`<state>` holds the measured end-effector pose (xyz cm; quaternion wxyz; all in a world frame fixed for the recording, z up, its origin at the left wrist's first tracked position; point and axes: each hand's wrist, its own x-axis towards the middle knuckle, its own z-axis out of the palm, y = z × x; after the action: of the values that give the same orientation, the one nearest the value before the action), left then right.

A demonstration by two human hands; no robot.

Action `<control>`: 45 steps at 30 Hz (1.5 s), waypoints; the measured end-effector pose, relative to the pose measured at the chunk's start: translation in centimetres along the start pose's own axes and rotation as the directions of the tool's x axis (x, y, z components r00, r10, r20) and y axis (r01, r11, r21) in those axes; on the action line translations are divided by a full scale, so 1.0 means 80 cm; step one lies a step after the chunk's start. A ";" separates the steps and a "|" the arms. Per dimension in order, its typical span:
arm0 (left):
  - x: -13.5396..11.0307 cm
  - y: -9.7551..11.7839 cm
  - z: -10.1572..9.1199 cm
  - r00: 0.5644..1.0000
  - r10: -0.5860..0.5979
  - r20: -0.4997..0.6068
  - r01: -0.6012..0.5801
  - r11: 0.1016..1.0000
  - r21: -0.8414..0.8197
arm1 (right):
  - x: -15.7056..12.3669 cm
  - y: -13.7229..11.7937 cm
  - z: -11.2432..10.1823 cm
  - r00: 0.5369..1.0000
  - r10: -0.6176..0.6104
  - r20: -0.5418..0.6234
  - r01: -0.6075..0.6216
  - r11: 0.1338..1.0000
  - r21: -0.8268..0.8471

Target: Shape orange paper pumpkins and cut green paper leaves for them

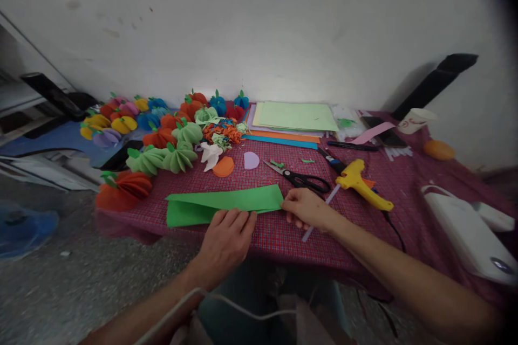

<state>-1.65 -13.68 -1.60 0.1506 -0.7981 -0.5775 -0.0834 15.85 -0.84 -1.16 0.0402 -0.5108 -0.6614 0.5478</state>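
A folded strip of green paper point(220, 205) lies on the red checked tablecloth point(283, 232) near the front edge. My left hand point(226, 240) rests with its fingers flat on the strip's lower edge, pressing it down. My right hand point(307, 209) pinches the strip's right end between thumb and fingers. Black-handled scissors point(301, 177) lie just behind my right hand. A yellow glue gun point(362, 183) lies to the right of them.
Several coloured paper pumpkins point(154, 129) crowd the table's left and back. Paper sheets point(293, 118) are stacked at the back middle. A purple half-disc point(251, 160) and an orange one point(223, 166) lie mid-table. A phone point(382, 130), cup point(416, 120) and white device point(465, 229) sit right.
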 end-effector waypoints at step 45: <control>-0.076 -0.072 -0.008 0.888 -0.453 0.082 0.422 0.873 0.245 | -0.003 -0.011 0.008 0.999 -0.035 -0.015 0.032 0.984 -0.177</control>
<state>-9.05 -17.66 -2.03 0.1754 -0.6285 -0.7578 0.0041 14.98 -1.32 -0.61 0.0097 -0.5061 -0.7155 0.4815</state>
